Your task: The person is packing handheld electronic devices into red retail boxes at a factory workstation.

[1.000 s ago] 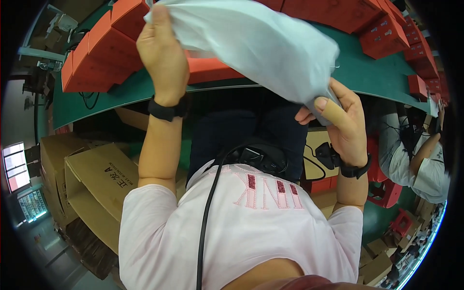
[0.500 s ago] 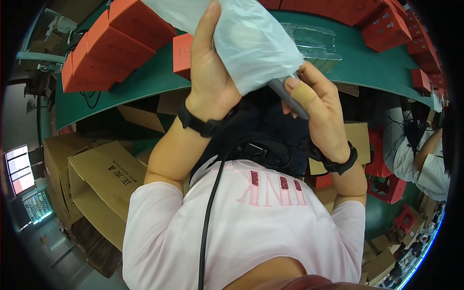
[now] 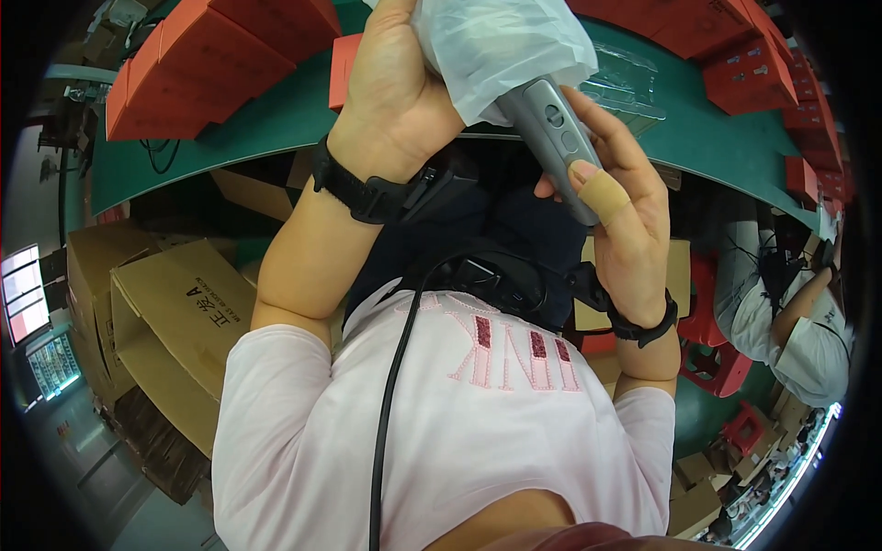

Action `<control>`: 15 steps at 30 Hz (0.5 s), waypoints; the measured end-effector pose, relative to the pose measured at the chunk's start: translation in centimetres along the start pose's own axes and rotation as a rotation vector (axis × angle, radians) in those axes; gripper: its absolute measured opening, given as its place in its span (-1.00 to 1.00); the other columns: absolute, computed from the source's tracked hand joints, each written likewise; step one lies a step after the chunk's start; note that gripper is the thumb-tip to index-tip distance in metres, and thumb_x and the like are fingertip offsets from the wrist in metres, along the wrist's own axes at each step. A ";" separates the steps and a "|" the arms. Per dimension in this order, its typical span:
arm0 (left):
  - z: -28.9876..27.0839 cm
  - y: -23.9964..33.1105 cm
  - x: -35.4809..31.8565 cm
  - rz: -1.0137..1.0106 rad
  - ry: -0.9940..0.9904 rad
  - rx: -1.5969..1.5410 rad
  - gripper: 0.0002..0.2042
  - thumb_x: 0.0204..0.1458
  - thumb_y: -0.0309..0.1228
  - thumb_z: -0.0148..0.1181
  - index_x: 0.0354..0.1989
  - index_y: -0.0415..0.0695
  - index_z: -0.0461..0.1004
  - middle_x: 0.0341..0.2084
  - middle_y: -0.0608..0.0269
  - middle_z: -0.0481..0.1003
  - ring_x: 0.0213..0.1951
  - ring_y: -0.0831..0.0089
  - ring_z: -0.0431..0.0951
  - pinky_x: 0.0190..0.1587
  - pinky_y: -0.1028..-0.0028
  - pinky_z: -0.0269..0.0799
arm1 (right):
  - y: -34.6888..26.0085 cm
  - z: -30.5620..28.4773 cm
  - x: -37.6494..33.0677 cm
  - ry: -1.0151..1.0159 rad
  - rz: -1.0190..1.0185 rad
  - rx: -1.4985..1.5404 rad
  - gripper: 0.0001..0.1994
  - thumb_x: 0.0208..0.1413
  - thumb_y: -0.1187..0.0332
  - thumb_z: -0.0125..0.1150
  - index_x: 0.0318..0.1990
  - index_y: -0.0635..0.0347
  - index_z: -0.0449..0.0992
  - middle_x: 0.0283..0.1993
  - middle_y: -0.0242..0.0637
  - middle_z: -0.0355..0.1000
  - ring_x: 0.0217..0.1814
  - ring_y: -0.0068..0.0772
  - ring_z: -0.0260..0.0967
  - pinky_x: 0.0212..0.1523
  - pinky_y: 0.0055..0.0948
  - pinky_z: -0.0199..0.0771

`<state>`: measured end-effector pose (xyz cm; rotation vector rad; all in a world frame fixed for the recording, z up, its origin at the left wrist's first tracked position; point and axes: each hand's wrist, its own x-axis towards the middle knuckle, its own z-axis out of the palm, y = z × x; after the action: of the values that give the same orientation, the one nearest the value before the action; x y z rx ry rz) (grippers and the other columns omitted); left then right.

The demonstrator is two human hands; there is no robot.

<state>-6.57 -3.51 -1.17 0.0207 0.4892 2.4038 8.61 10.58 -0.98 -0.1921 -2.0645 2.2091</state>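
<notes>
Head view: our left hand (image 3: 395,106) grips a crinkled white bag (image 3: 505,46), our right hand (image 3: 629,207) a rounded grey handle (image 3: 554,138), by the green desk's (image 3: 721,151) near edge, cartons (image 3: 193,303) leftward.

Light over the green table (image 3: 220,165) is even and moderately bright. The white bag (image 3: 510,46) is among the palest things there, its folds softly shaded. The pale pink shirt (image 3: 478,441) looks slightly washed out, while the dark trousers (image 3: 501,207) sink into deep shadow below the table edge. At far left the window (image 3: 25,292) glares near white, and a strip of light (image 3: 797,473) burns out along the lower right rim. Soft highlights lie along the grey device (image 3: 548,138), fairly sharp; thin glints mark the clear tray (image 3: 629,87). The table edge bows, the sides stretch and soften, and black fills the corners
</notes>
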 end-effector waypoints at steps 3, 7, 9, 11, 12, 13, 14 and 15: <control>0.0 0.1 0.0 -0.046 -0.072 -0.060 -0.56 0.33 -0.09 0.07 0.16 -0.20 0.44 -0.05 0.12 0.61 -0.03 0.24 0.64 0.10 0.17 0.57 | -0.1 -0.2 0.1 0.029 -0.009 0.002 -0.40 0.17 0.33 0.09 0.36 0.40 0.26 0.14 0.00 0.43 -0.18 -0.43 0.50 -0.06 -0.51 0.43; -0.3 0.4 0.2 -0.091 -0.161 -0.095 -0.56 0.33 -0.10 0.07 0.17 -0.19 0.42 -0.05 0.10 0.61 -0.04 0.22 0.65 0.07 0.15 0.60 | -0.1 -0.3 0.1 0.024 0.013 0.072 -0.36 0.15 0.36 0.16 0.38 0.41 0.18 0.15 0.06 0.42 -0.16 -0.37 0.51 -0.02 -0.47 0.48; 0.2 0.3 0.4 -0.103 -0.171 -0.110 -0.56 0.33 -0.10 0.07 0.18 -0.19 0.42 -0.05 0.09 0.61 -0.05 0.21 0.66 0.06 0.14 0.61 | -0.1 -0.4 0.4 0.017 0.010 0.093 -0.35 0.15 0.37 0.17 0.38 0.40 0.17 0.15 0.07 0.42 -0.16 -0.36 0.51 -0.01 -0.45 0.49; 0.3 0.3 0.4 -0.112 -0.178 -0.123 -0.56 0.33 -0.09 0.07 0.19 -0.18 0.41 -0.06 0.08 0.61 -0.05 0.20 0.66 0.05 0.14 0.62 | 0.0 -0.3 0.5 0.042 0.008 0.113 -0.35 0.15 0.38 0.17 0.38 0.42 0.16 0.15 0.09 0.42 -0.15 -0.35 0.52 -0.01 -0.44 0.51; 0.3 0.3 0.6 -0.096 -0.161 -0.096 -0.55 0.32 -0.08 0.07 0.20 -0.18 0.40 -0.05 0.08 0.61 -0.05 0.20 0.66 0.05 0.13 0.62 | -0.1 -0.4 0.6 0.040 0.007 0.114 -0.35 0.15 0.38 0.17 0.38 0.42 0.16 0.15 0.09 0.42 -0.15 -0.35 0.52 -0.01 -0.44 0.51; 0.2 0.3 0.7 -0.083 -0.143 -0.072 -0.54 0.32 -0.07 0.08 0.20 -0.17 0.40 -0.05 0.08 0.61 -0.06 0.20 0.66 0.06 0.13 0.62 | -0.1 -0.3 0.6 0.046 0.008 0.118 -0.35 0.14 0.39 0.17 0.37 0.42 0.16 0.15 0.10 0.42 -0.15 -0.34 0.52 0.00 -0.44 0.51; 0.4 0.3 0.7 -0.082 -0.145 -0.071 -0.54 0.32 -0.07 0.08 0.20 -0.17 0.40 -0.05 0.08 0.61 -0.06 0.20 0.66 0.06 0.13 0.62 | -0.1 -0.3 0.6 0.050 0.006 0.122 -0.36 0.14 0.40 0.18 0.37 0.43 0.17 0.15 0.11 0.41 -0.14 -0.33 0.52 0.00 -0.43 0.52; 0.8 0.4 0.7 -0.076 -0.159 -0.091 -0.57 0.30 -0.13 0.12 0.20 -0.16 0.40 -0.03 0.10 0.60 -0.03 0.23 0.65 0.07 0.15 0.60 | -0.2 -0.2 0.7 0.048 0.001 0.121 -0.36 0.14 0.40 0.18 0.37 0.43 0.17 0.15 0.11 0.41 -0.14 -0.33 0.52 0.00 -0.43 0.52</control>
<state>-7.20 -3.08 -0.40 0.1489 0.3011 2.3245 7.91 10.91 -0.80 -0.2323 -1.8999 2.2974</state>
